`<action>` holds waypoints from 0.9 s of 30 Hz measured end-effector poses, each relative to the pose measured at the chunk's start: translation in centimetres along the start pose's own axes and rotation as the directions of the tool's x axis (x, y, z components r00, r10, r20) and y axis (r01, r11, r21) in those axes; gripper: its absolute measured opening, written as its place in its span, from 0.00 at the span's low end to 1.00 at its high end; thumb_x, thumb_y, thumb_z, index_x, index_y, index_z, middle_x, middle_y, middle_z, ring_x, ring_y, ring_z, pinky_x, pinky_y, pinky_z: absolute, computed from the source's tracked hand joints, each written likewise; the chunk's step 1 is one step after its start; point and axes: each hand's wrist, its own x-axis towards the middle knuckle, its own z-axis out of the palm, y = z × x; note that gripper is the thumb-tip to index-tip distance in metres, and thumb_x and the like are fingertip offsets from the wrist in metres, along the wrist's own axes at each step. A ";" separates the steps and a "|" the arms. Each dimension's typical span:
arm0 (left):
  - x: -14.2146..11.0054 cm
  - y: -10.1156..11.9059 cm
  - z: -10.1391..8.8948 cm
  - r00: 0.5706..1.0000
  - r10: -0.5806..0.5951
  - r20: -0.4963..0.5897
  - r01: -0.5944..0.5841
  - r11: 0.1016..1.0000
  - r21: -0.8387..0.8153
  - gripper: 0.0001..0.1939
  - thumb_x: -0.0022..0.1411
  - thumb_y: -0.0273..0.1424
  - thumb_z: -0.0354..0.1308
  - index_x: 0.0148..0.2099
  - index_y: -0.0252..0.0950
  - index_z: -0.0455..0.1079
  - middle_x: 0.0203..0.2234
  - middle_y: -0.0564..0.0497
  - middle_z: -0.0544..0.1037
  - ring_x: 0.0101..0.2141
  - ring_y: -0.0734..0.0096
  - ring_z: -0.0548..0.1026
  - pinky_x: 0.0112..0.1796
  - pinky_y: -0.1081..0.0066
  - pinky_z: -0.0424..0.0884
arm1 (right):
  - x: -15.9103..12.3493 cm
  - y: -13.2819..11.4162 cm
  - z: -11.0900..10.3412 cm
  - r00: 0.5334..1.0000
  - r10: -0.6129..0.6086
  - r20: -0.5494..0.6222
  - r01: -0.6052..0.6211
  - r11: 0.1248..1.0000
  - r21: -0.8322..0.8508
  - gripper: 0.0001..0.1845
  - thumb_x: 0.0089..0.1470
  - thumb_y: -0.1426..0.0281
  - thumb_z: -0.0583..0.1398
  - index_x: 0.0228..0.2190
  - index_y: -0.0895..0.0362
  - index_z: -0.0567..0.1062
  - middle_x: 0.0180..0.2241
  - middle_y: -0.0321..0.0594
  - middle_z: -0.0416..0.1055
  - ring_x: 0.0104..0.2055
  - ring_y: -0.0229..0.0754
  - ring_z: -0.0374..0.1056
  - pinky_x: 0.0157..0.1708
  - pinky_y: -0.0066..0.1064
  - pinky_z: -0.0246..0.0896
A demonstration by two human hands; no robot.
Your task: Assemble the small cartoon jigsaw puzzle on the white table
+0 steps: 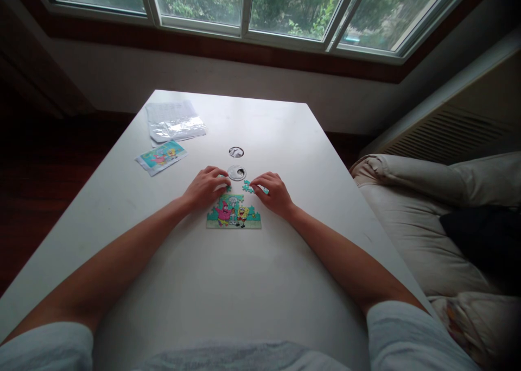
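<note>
A small, partly assembled cartoon jigsaw puzzle (234, 213) lies flat on the white table (228, 284). My left hand (205, 187) rests at its upper left corner, fingers curled and pressing on pieces there. My right hand (273, 193) sits at the upper right, fingertips pinched on a loose teal puzzle piece (247, 186) just above the puzzle's top edge.
A round cable grommet (236, 173) and a second hole (236, 152) lie beyond the puzzle. A cartoon picture card (161, 156) and a clear plastic bag on paper (175, 124) sit at the far left. A cushioned seat (427, 224) stands at the right. Windows run behind the table.
</note>
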 end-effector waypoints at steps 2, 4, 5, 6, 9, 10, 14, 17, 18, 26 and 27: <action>0.0 -0.1 -0.1 1.000 -0.004 0.005 0.004 1.000 -0.019 0.10 0.68 0.33 0.57 0.47 0.44 0.78 0.53 0.48 0.76 0.57 0.55 0.66 0.57 0.53 0.65 | 0.0 -0.1 0.0 1.000 0.000 0.004 0.000 1.000 0.001 0.09 0.66 0.66 0.59 0.35 0.52 0.80 0.38 0.39 0.80 0.43 0.46 0.71 0.48 0.41 0.58; -0.1 -0.1 -0.2 1.000 -0.001 0.015 0.001 1.000 -0.025 0.10 0.67 0.33 0.57 0.47 0.43 0.77 0.54 0.48 0.76 0.57 0.55 0.65 0.57 0.53 0.65 | 0.0 -0.1 0.0 1.000 -0.003 0.002 0.003 1.000 0.000 0.10 0.66 0.66 0.59 0.35 0.52 0.80 0.38 0.39 0.80 0.43 0.45 0.71 0.47 0.41 0.58; -0.1 -0.1 -0.3 1.000 0.003 0.021 -0.002 1.000 -0.024 0.10 0.67 0.34 0.57 0.48 0.43 0.77 0.54 0.48 0.75 0.57 0.55 0.65 0.57 0.53 0.65 | 0.0 -0.1 0.0 1.000 -0.005 0.002 0.005 1.000 -0.001 0.10 0.66 0.66 0.59 0.35 0.52 0.80 0.38 0.39 0.80 0.43 0.45 0.71 0.47 0.41 0.58; -0.2 -0.2 -0.3 1.000 0.008 0.027 -0.007 1.000 -0.021 0.11 0.66 0.34 0.58 0.49 0.44 0.77 0.55 0.48 0.75 0.57 0.55 0.65 0.57 0.53 0.64 | 0.0 -0.1 0.0 1.000 -0.006 0.001 0.006 1.000 -0.003 0.10 0.66 0.66 0.59 0.35 0.52 0.80 0.38 0.39 0.80 0.43 0.45 0.71 0.47 0.41 0.58; -0.2 -0.2 -0.4 0.999 0.022 0.039 -0.021 1.000 -0.017 0.12 0.66 0.34 0.58 0.50 0.45 0.77 0.56 0.48 0.74 0.57 0.54 0.65 0.57 0.52 0.64 | 0.0 -0.1 -0.1 1.000 -0.003 0.008 0.003 1.000 -0.008 0.10 0.66 0.66 0.59 0.35 0.52 0.80 0.38 0.40 0.80 0.43 0.46 0.71 0.47 0.41 0.58; -0.2 -0.2 -0.4 0.999 0.023 0.038 -0.023 1.000 -0.016 0.11 0.66 0.34 0.58 0.49 0.45 0.78 0.55 0.48 0.74 0.57 0.54 0.65 0.57 0.52 0.64 | 0.0 -0.1 0.0 1.000 -0.001 0.010 0.001 1.000 -0.008 0.10 0.66 0.66 0.58 0.35 0.52 0.80 0.38 0.40 0.80 0.43 0.46 0.71 0.47 0.41 0.58; -0.1 -0.2 -0.5 0.999 0.012 0.030 -0.011 1.000 -0.007 0.09 0.66 0.35 0.58 0.46 0.43 0.77 0.53 0.48 0.75 0.56 0.54 0.65 0.56 0.53 0.64 | 0.0 -0.1 0.0 1.000 0.004 0.013 -0.004 1.000 -0.006 0.10 0.66 0.66 0.58 0.35 0.51 0.80 0.38 0.40 0.80 0.43 0.46 0.71 0.48 0.41 0.58; 0.0 -0.2 -0.6 0.999 -0.002 0.044 0.001 1.000 0.027 0.08 0.66 0.35 0.58 0.44 0.41 0.76 0.52 0.46 0.75 0.56 0.53 0.66 0.54 0.53 0.65 | 0.0 -0.1 0.0 1.000 0.001 0.012 -0.001 1.000 -0.002 0.10 0.66 0.66 0.59 0.36 0.51 0.80 0.38 0.40 0.80 0.43 0.46 0.71 0.48 0.41 0.58; 0.0 -0.2 -0.6 0.999 -0.005 0.049 0.003 0.999 0.042 0.08 0.66 0.36 0.58 0.43 0.40 0.75 0.52 0.45 0.75 0.55 0.52 0.67 0.53 0.52 0.65 | 0.0 0.0 0.0 1.000 0.000 0.014 0.000 1.000 -0.002 0.09 0.65 0.66 0.59 0.36 0.51 0.80 0.38 0.40 0.80 0.43 0.46 0.71 0.48 0.41 0.58; 0.0 -0.2 -0.3 1.000 0.008 0.030 -0.010 0.996 0.086 0.11 0.68 0.36 0.55 0.47 0.41 0.76 0.50 0.45 0.76 0.52 0.54 0.68 0.51 0.54 0.65 | -0.1 0.0 0.1 1.000 -0.006 0.020 0.006 1.000 -0.002 0.10 0.66 0.66 0.58 0.36 0.51 0.80 0.38 0.40 0.80 0.43 0.45 0.71 0.48 0.41 0.58; 0.0 -0.2 -0.3 0.999 0.017 0.028 -0.019 0.996 0.091 0.11 0.69 0.35 0.54 0.47 0.42 0.76 0.50 0.45 0.76 0.52 0.54 0.67 0.51 0.54 0.65 | -0.1 0.0 0.1 1.000 -0.007 0.021 0.007 1.000 -0.002 0.10 0.66 0.66 0.58 0.36 0.51 0.80 0.38 0.40 0.80 0.43 0.45 0.71 0.48 0.41 0.58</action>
